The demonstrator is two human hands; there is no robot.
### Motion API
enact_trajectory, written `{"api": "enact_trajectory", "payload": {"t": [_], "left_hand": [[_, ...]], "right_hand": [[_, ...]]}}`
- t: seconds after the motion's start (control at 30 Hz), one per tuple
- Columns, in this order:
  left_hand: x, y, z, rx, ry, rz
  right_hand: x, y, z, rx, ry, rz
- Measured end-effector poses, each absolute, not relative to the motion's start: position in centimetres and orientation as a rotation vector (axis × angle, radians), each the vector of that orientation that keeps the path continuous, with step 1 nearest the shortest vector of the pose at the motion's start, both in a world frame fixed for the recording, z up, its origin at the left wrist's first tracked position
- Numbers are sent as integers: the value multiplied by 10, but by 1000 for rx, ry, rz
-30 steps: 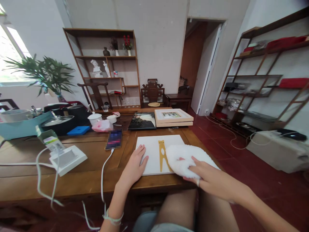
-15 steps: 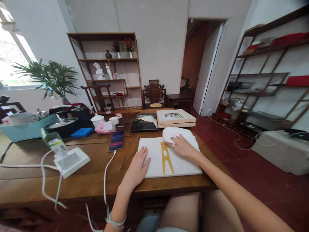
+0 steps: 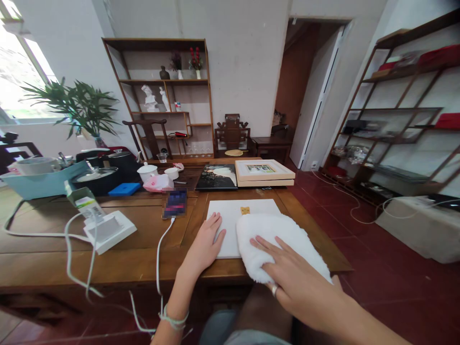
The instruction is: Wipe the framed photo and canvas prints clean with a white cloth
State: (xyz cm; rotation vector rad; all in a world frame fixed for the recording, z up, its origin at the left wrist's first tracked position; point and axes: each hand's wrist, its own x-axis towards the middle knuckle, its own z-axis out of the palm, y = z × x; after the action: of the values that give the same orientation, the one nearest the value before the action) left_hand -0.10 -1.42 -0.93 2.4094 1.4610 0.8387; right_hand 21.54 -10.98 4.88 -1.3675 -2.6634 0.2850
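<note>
My left hand (image 3: 205,244) lies flat with fingers stretched over the left edge of a white board (image 3: 227,225). A thick, fluffy white cloth (image 3: 280,227) covers the board's right part and hangs past its front edge. My right hand (image 3: 291,273), wearing a ring, grips this cloth from above, its thumb side partly sunk in the pile. Just the top of a yellow, clothespin-like shape (image 3: 245,210) on the board shows above the cloth; the rest is hidden under it.
Behind the board lie a dark picture (image 3: 216,177) and stacked light wood frames (image 3: 265,173). Left of it, a phone (image 3: 175,203) is plugged into a white cable (image 3: 158,254). Farther left are a white box (image 3: 111,232), a blue box (image 3: 124,189) and pots (image 3: 95,178) on the wooden table (image 3: 143,249).
My right hand has pulled the fluffy cloth from the board's far right toward me, over most of the yellow shape. My left hand stays on the board. The view has shifted slightly.
</note>
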Motion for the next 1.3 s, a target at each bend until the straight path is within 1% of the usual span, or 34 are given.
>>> {"api": "enact_trajectory", "payload": {"t": [0.1, 0.33, 0.43, 0.53, 0.67, 0.83, 0.93, 1.03, 1.17, 1.3], "left_hand": [[-1, -14, -9, 2410, 1460, 830], [-1, -15, -9, 2355, 1462, 861], [0, -16, -8, 2339, 1464, 858], [-1, -15, -9, 2357, 1459, 853], [-1, -14, -11, 2365, 1441, 874], [-1, -14, -11, 2367, 1443, 881], [-1, -14, -11, 2362, 1456, 868], [-1, -13, -12, 2364, 1447, 887], [-1, -14, -11, 2352, 1452, 872], [-1, -14, -10, 2335, 1453, 859]], "right_hand": [[214, -90, 48, -1375, -2614, 272], [211, -6, 41, -1341, -2534, 177], [208, 11, 39, -1356, -2504, 142], [205, 4, 35, -1360, -2527, 82], [200, -35, 33, -1379, -2558, 38], [195, -95, 44, -1324, -2662, 194], [196, -113, 51, -1259, -2716, 306], [202, -107, 55, -1253, -2654, 368], [211, -63, 53, -1374, -2548, 394], [208, -8, 48, -1477, -2503, 248]]}}
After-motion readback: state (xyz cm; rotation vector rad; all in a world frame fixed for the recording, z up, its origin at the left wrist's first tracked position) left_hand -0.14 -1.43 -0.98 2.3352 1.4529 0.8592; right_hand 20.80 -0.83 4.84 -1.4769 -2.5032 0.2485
